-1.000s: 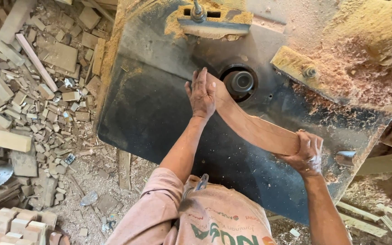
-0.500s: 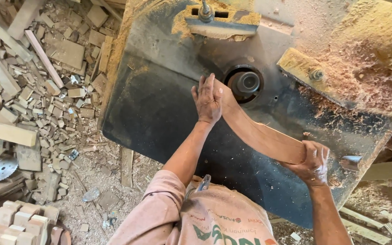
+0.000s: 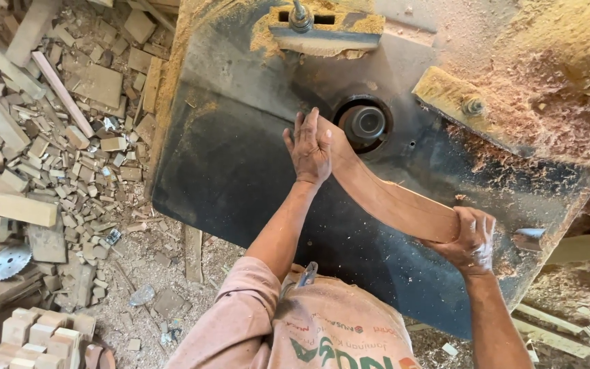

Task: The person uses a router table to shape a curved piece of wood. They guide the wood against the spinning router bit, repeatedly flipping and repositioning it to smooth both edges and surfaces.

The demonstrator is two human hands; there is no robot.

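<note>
I see open table [image 3: 240,171] left of my left hand [image 3: 311,150]; the spindle [image 3: 365,124], perhaps spinning, blocks its right.

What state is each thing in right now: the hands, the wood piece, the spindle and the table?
left hand: flat, pressing the wood's far end beside the spindle
right hand: gripping the wood's near end
curved wood piece: lying on the table, its far end against the spindle
spindle cutter: upright in its round opening; spinning or not, cannot tell
dark metal table: dusted with sawdust
saw blade: loose among scraps
</note>
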